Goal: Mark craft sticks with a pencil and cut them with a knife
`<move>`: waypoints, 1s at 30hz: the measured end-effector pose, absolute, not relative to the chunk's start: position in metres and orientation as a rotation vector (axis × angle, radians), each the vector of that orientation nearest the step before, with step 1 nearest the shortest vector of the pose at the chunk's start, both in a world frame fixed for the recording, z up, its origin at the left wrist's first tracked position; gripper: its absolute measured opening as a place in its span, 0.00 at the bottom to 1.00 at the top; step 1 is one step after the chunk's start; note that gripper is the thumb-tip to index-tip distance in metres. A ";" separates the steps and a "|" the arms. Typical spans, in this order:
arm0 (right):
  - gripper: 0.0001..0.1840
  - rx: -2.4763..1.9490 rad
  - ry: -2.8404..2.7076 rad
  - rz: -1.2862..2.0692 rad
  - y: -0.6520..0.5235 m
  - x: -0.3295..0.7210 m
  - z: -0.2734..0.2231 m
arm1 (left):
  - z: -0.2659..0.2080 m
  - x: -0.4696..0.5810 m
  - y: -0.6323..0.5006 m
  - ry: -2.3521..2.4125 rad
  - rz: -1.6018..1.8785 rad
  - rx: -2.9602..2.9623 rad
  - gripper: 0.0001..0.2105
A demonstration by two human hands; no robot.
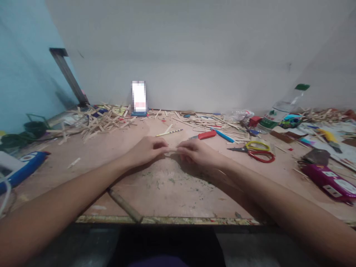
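My left hand point(146, 151) and my right hand point(198, 150) meet over the middle of the wooden tabletop, fingertips pinched. Between them runs a short, thin, pale wooden stick point(172, 150), mostly covered by the fingers. Just beyond the hands lie a patterned pencil point(169, 132) and a red-handled utility knife point(206, 135). To the right of the knife is a blue pen-like tool point(224, 135). Scissors point(258, 150) with one yellow and one red handle rest farther right.
Loose wooden sticks point(100, 122) pile up at the back left, with more along the wall. A lit phone point(139, 96) stands there. At right are a plastic bottle point(275, 115) and a magenta power strip point(329, 181). A wooden rod point(125, 205) lies by the front edge.
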State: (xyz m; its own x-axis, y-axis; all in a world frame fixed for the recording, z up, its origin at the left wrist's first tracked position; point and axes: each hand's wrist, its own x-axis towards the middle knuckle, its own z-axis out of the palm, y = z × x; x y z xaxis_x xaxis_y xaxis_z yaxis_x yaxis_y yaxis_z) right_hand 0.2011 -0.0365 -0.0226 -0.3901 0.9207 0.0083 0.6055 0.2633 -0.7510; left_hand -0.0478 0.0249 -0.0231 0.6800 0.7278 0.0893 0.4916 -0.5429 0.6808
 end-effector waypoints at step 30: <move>0.14 -1.365 -1.938 1.129 -0.031 0.211 -0.027 | -0.027 -0.053 0.027 1.178 0.599 2.168 0.16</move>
